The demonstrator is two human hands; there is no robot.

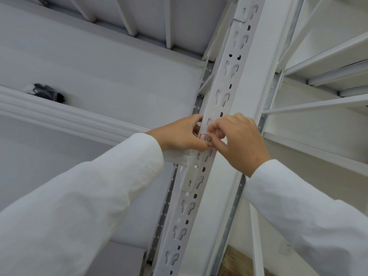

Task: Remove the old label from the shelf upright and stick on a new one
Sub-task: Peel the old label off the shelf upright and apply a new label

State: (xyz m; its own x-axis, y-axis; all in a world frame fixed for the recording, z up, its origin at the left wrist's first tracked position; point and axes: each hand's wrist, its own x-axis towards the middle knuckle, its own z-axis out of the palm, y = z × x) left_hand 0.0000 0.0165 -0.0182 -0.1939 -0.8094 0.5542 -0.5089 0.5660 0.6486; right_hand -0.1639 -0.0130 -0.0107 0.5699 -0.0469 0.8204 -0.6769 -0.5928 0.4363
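A white slotted shelf upright (221, 90) runs diagonally through the middle of the view. A small white label (205, 138) with a red border and dark handwriting sits on it where a shelf beam meets it. My left hand (179, 134) curls round the upright's left edge, thumb on the label's lower left corner. My right hand (237, 140) comes from the right, its thumb and forefinger pinching at the label's right side. Much of the label is hidden by my fingers.
A white shelf beam (65, 114) runs off to the left, with a dark bundled object (48, 92) lying on the shelf above it. More white shelves (326, 62) stand at the right. A wooden surface (237, 261) shows at the bottom.
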